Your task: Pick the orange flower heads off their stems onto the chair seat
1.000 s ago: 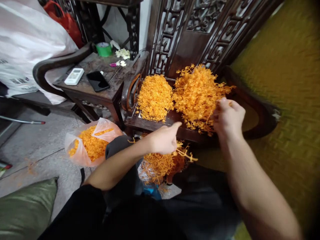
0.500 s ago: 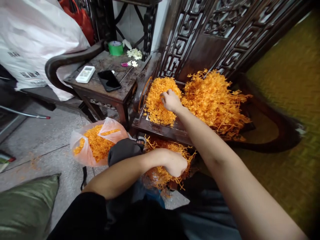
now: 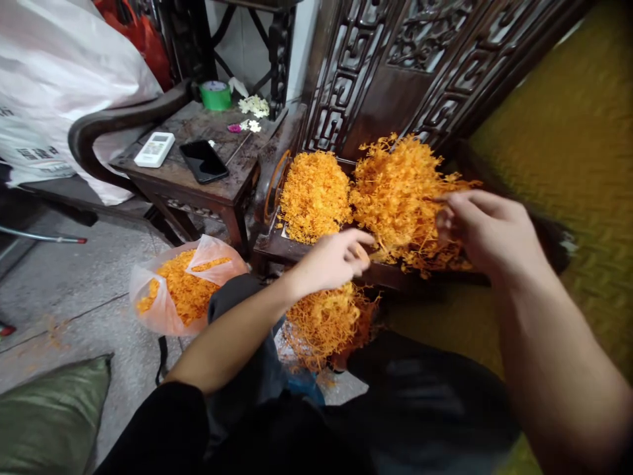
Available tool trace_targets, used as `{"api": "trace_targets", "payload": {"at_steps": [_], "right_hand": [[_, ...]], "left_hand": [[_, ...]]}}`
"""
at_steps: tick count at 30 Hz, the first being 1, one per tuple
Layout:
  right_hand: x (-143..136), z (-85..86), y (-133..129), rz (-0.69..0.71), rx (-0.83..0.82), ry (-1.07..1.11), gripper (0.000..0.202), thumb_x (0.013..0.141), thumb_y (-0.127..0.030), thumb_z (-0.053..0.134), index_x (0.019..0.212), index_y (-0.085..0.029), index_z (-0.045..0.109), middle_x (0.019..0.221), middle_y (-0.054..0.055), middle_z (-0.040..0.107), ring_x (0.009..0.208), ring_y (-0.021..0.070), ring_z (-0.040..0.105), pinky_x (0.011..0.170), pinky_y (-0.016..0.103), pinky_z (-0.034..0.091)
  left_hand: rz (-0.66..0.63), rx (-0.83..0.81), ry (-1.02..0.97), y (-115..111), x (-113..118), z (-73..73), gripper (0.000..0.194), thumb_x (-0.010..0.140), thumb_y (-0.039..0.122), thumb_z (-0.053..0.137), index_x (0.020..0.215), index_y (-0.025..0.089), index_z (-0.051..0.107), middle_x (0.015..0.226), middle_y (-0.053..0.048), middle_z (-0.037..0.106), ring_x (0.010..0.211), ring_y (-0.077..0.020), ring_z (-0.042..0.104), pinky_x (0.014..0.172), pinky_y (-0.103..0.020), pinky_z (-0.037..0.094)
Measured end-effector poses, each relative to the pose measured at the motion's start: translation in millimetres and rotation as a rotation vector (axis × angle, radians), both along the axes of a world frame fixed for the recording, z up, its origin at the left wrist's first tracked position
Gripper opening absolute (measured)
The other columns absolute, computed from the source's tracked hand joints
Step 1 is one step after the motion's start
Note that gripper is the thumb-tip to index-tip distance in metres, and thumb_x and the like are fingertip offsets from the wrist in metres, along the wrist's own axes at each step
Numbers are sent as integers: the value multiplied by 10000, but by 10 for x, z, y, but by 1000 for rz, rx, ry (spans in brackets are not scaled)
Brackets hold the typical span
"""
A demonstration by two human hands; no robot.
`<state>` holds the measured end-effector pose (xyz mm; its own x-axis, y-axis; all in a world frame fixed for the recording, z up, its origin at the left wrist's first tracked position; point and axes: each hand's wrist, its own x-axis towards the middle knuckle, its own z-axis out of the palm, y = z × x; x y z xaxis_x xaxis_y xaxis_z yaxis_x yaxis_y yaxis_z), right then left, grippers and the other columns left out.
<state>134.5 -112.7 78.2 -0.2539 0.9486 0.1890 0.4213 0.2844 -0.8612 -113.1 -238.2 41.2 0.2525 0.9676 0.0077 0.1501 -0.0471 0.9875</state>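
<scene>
A large heap of orange, branching flower-like sprigs (image 3: 395, 198) lies on the dark wooden chair seat. At its right side, my right hand (image 3: 487, 224) has thumb and forefinger pinched on stem ends. My left hand (image 3: 333, 260) hovers in front of the seat, forefinger stretched out and the other fingers loosely bent, with nothing visible in it. Beyond it is a neater pile of short orange flower heads (image 3: 315, 198). Below my left hand, between my knees, a container full of orange stems (image 3: 326, 330) stands low down; its sides are mostly hidden.
A pale plastic bag (image 3: 163, 322) of orange pieces sits on the floor at left. The side table (image 3: 168, 178) bears a white remote (image 3: 154, 150), a black phone (image 3: 204, 161) and green tape (image 3: 215, 97). A green cushion-like sack (image 3: 54, 415) lies lower left.
My right hand has moved right, from the neater pile to the large heap's stems. My left hand has risen from the stem container and its fingers have loosened. The view has shifted slightly.
</scene>
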Motion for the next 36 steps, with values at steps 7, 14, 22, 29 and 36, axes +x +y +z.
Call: {"api": "trace_targets", "payload": {"at_steps": [7, 14, 22, 29, 36], "right_hand": [[-303, -631, -1098, 722, -1034, 262, 799, 863, -893, 401, 1091, -201, 728, 907, 102, 757, 720, 181, 705, 639, 317, 580], [-564, -605, -986, 108, -456, 1042, 289, 853, -450, 789, 876, -222, 612, 840, -4, 676, 689, 107, 608, 617, 226, 519], [-299, -629, -1107, 162, -274, 829, 317, 770, -213, 776, 1077, -221, 697, 941, 19, 742, 771, 138, 672, 805, 317, 563], [-232, -643, -1084, 76, -281, 793, 322, 813, -462, 815, 1001, -224, 707, 1006, 45, 735, 863, 173, 688, 819, 336, 582], [4, -454, -943, 56, -487, 1152, 290, 809, -443, 816, 883, -209, 660, 851, 38, 716, 734, 155, 672, 682, 303, 598]], "left_hand": [[260, -18, -719, -10, 359, 143, 156, 849, 142, 639, 959, 185, 538, 922, -33, 637, 732, -108, 642, 767, -312, 596], [203, -49, -791, -132, 668, 16, 243, 741, 199, 769, 854, 169, 556, 806, 2, 632, 649, -100, 611, 660, -264, 551], [313, -89, -369, -28, 678, -182, 396, 847, 447, 767, 1064, 155, 608, 696, 29, 617, 468, -66, 485, 430, -195, 386], [354, 505, 271, -65, 652, -145, 203, 842, 135, 717, 1038, 183, 741, 1034, -66, 740, 954, -182, 691, 879, -317, 550], [75, 729, 93, -82, 482, 20, 180, 944, 302, 654, 924, 214, 810, 1005, -97, 785, 1053, -248, 692, 1017, -447, 520]]}}
